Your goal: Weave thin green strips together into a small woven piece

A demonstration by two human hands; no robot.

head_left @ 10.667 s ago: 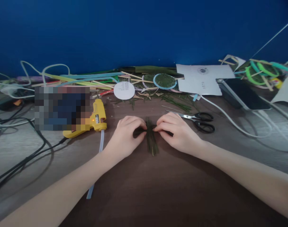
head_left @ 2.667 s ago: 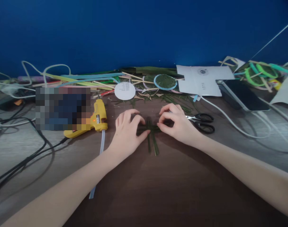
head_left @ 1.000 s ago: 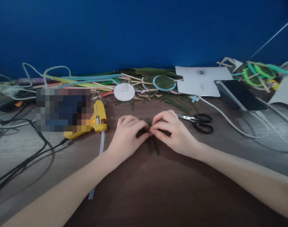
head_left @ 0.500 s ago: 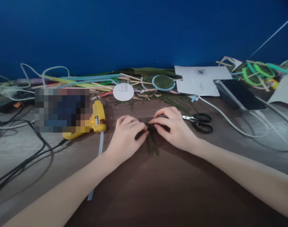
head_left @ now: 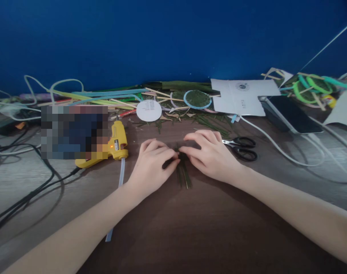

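Observation:
A small bundle of dark green leaf strips (head_left: pixel 183 176) lies on the brown table (head_left: pixel 190 228), its lower ends pointing toward me. My left hand (head_left: pixel 152 165) and my right hand (head_left: pixel 210 154) meet over its upper part, fingertips pressed together on the crossing strips. Both hands are closed in a pinch on the strips. The upper part of the bundle is hidden under my fingers.
A yellow glue gun (head_left: pixel 116 146) with a clear glue stick lies left of my hands. Black scissors (head_left: pixel 242 147) lie to the right. Coloured strips, a white paper disc (head_left: pixel 148 110), a blue-rimmed leaf disc (head_left: pixel 198 99), white card, a phone (head_left: pixel 290 112) and cables line the back.
My right hand has flattened and shifted slightly right over the strips since half a second ago. The left hand stays pinched in place. The bundle has hardly moved.

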